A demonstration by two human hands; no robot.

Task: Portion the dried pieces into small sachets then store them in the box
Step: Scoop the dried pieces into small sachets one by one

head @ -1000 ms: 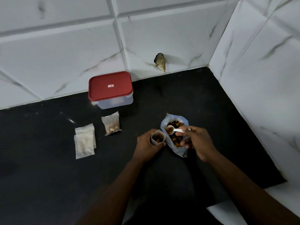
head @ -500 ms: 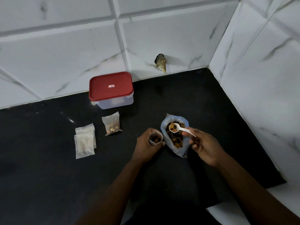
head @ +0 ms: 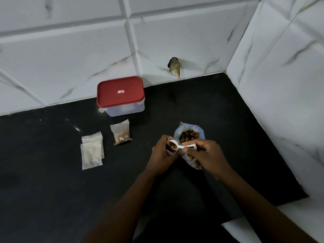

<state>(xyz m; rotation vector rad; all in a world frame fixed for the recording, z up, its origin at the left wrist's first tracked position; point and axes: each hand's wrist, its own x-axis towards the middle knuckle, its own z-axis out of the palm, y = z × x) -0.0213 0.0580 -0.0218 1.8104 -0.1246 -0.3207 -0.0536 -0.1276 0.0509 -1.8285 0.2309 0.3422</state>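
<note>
**Portioning under way: second sachet filling, nothing seen boxed**

Well left of the grip, two flat sachets lie overlapped on the counter and appear empty. Between them and the grip lies one filled sachet; whether it is sealed cannot be made out. Beyond it, up and left of the grip, the box stands with its red lid on, contents unconfirmed.

The left hand is curled round an open sachet, mouth upward, with pieces already inside. The spoon has its loaded bowl at that mouth, and the right hand pinches its handle. Just behind the right hand the bag stands open, well stocked with dried pieces.

Assessment: one portion done, one in progress, at least two sachets outstanding. Boxing appears not yet begun.
</note>
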